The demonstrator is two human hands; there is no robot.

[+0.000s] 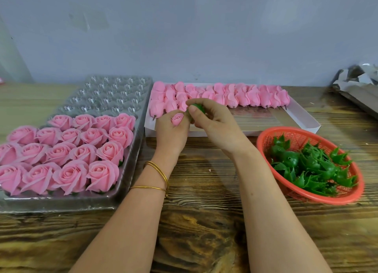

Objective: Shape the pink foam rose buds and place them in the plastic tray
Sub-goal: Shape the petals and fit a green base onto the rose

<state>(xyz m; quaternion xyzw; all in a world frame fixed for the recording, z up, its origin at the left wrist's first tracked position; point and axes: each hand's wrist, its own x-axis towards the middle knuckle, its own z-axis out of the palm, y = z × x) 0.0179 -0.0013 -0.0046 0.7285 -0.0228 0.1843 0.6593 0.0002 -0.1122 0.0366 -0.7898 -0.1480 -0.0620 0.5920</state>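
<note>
Pink foam rose bud (177,118): gripped in curled fingers of left hand (170,135), petals up, over near edge of white box (296,123). Green calyx (200,108): pinched between thumb and fingers of right hand (214,127), just beside bud. Risks, judged: petals creased or torn if squeezed hard; calyx seated crooked if pushed on off-centre; left forearm brushing finished roses (71,156) during transfer to plastic tray (114,82). Room: far tray cells unfilled, near rows full; red basket (263,141) close on right, rim near right forearm; box wall just under both hands; open tabletop (204,221) between and below forearms.
</note>
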